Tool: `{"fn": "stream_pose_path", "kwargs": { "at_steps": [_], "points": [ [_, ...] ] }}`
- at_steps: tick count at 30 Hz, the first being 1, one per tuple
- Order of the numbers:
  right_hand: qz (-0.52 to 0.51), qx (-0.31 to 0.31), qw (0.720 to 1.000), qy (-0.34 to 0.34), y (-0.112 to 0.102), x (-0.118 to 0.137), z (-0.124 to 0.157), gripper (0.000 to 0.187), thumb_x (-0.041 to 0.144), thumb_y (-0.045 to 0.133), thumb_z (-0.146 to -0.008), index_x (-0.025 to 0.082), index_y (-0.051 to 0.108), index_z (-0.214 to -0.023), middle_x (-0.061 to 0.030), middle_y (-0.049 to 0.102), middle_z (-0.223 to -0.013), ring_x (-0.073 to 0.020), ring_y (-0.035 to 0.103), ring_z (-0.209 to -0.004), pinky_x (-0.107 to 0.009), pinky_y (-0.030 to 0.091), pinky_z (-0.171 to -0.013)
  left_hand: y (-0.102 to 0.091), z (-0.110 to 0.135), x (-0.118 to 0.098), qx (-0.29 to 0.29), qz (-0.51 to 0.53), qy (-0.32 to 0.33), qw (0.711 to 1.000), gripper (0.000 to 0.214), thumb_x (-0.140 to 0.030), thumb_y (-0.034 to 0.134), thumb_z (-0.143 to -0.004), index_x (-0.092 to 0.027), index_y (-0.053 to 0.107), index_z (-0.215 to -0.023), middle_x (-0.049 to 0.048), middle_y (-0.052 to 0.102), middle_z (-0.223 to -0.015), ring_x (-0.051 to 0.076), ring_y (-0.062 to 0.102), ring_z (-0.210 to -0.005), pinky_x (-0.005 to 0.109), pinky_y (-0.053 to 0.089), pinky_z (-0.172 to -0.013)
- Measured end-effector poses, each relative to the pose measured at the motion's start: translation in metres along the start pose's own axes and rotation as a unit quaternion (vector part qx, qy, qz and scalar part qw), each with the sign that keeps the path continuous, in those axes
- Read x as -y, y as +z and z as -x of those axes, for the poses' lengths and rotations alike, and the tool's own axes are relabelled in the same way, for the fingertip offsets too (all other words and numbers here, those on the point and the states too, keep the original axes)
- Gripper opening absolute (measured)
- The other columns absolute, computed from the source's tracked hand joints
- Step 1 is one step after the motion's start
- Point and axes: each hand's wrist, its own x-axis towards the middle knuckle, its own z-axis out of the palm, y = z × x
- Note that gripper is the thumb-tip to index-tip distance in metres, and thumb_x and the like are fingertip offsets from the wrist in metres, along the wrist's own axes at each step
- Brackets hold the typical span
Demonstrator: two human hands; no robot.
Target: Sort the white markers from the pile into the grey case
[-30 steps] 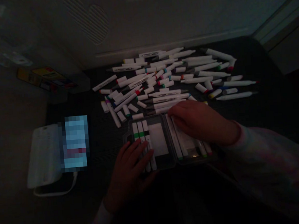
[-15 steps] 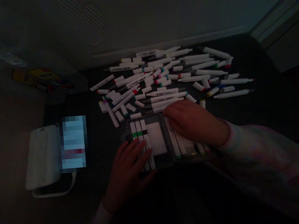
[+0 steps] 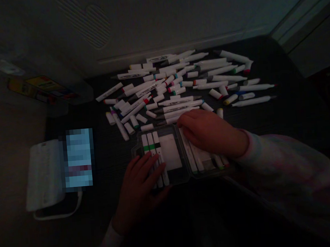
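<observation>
A clear plastic case (image 3: pixel 186 175) lies unfolded in front of me. Three white markers (image 3: pixel 156 150) stand side by side in its left half, two with green bands and one with a black band. My left hand (image 3: pixel 142 176) rests over their lower ends, fingers spread. Over the right half, my right hand (image 3: pixel 211 133) has its fingers closed at the upper end of a white marker (image 3: pixel 196 157). Another white marker (image 3: pixel 189 154) lies just left of that one. More marker ends (image 3: pixel 219 162) show under my right wrist; the hand hides the rest.
Many loose white markers and caps (image 3: pixel 176 88) spread across the dark tabletop (image 3: pixel 99 159) behind the case. A pixelated lit screen (image 3: pixel 78 159) is at left, beside a white device (image 3: pixel 43 175) with a cable (image 3: pixel 58 215). A pale panel (image 3: pixel 174 23) stands at the back.
The view has shifted slightly, so most things sit a little further left. The marker at my right fingers lies slightly lower in the case. My left hand stays on the markers.
</observation>
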Motion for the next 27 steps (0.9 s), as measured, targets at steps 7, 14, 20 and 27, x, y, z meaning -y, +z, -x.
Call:
{"fn": "stream_pose_path", "kwargs": {
  "at_steps": [7,14,20,27],
  "points": [
    [-0.007,0.005,1.0,0.005,-0.0005,-0.0004,-0.0003,0.02,0.015,0.038,-0.081,0.011,0.056,-0.088,-0.0089,0.059,-0.086,-0.0193,0.053,-0.083,-0.028,0.034,-0.072,0.0006,0.0004,0.0004,-0.005,0.006,-0.004,1.0,0.041,-0.03,0.062,-0.071,-0.018,0.054,-0.11,0.0124,0.057,-0.116,0.027,0.046,-0.115,0.047,0.037,-0.096],
    [-0.021,0.011,1.0,0.013,-0.0016,-0.0013,-0.0006,0.021,0.017,0.037,-0.081,0.012,0.056,-0.089,-0.008,0.06,-0.086,-0.0189,0.053,-0.083,-0.028,0.035,-0.071,0.0011,0.0014,0.0008,-0.002,0.007,-0.003,1.0,0.042,-0.031,0.062,-0.071,-0.018,0.054,-0.11,0.013,0.057,-0.116,0.027,0.047,-0.115,0.047,0.037,-0.095],
    [-0.023,0.014,1.0,0.016,-0.0026,-0.0005,-0.0008,0.021,0.016,0.038,-0.081,0.012,0.057,-0.088,-0.0084,0.06,-0.086,-0.0188,0.053,-0.082,-0.028,0.034,-0.07,0.0017,0.001,0.0004,-0.001,0.01,-0.008,1.0,0.044,-0.031,0.062,-0.07,-0.02,0.053,-0.112,0.0118,0.057,-0.118,0.027,0.046,-0.115,0.048,0.037,-0.095],
    [-0.017,0.005,1.0,0.001,-0.001,-0.0016,-0.0003,0.02,0.015,0.038,-0.081,0.012,0.056,-0.088,-0.0085,0.059,-0.086,-0.0182,0.052,-0.081,-0.028,0.033,-0.07,0.0012,0.0008,0.0006,0.001,0.004,-0.007,1.0,0.042,-0.032,0.061,-0.072,-0.02,0.052,-0.111,0.0118,0.057,-0.116,0.027,0.047,-0.115,0.048,0.037,-0.095]
  ]
}}
